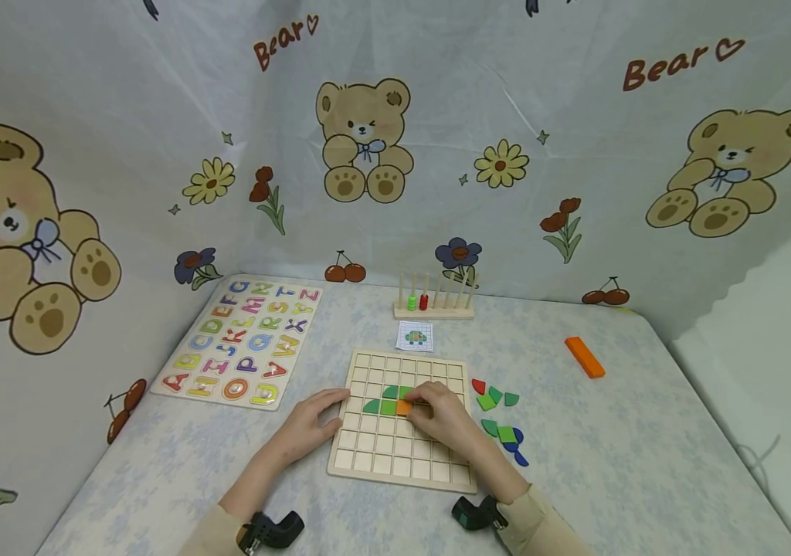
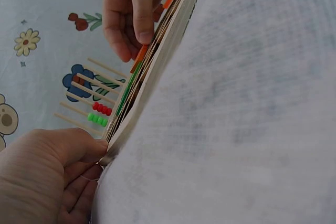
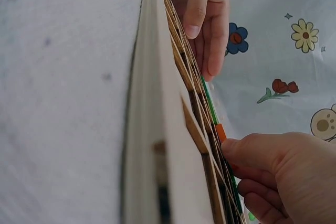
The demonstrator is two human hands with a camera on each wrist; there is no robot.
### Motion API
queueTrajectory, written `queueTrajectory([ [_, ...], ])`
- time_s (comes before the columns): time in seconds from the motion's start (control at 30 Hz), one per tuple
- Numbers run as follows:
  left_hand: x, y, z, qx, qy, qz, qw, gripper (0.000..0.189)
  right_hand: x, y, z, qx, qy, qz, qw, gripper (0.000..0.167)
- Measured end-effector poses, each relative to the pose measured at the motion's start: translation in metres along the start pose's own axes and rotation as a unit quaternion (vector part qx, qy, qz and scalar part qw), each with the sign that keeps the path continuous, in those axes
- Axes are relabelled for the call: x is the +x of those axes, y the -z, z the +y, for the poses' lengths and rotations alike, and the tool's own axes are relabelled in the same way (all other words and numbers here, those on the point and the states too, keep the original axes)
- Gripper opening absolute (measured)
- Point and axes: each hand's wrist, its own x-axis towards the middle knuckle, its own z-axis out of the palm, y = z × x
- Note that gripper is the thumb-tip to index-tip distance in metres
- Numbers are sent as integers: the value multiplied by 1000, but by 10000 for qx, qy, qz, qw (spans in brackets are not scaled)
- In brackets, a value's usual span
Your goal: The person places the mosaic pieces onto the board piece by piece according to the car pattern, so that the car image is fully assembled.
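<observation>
A wooden grid board (image 1: 368, 463) lies on the table. On it, green tiles (image 1: 388, 406), some square and some with a curved side, form a small cluster. My right hand (image 1: 440, 413) is over the board and pinches an orange square tile (image 1: 404, 408) beside the green ones. The tile's orange edge (image 3: 220, 131) shows at the thumb tip in the right wrist view. My left hand (image 1: 307, 426) rests against the board's left edge, its thumb and fingertips touching the rim. In the left wrist view, part of that hand's fingers is hidden.
Loose tiles (image 1: 507, 435) in green, blue and red lie right of the board. Behind it are a pattern card (image 1: 414, 337) and a peg stand (image 1: 433, 313) with beads. An alphabet board (image 1: 235, 340) lies left, an orange bar (image 1: 585, 357) right.
</observation>
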Motion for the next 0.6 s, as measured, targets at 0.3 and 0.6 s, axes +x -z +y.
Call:
queueTrajectory([
  [0.3, 0, 0, -1, 15, -10, 8, 10000, 48, 0, 2, -1, -144, 7, -140, 9998, 24],
  [0.6, 0, 0, -1, 5, -19, 9, 10000, 47, -1, 4, -2, -213, 58, -180, 9996, 24],
])
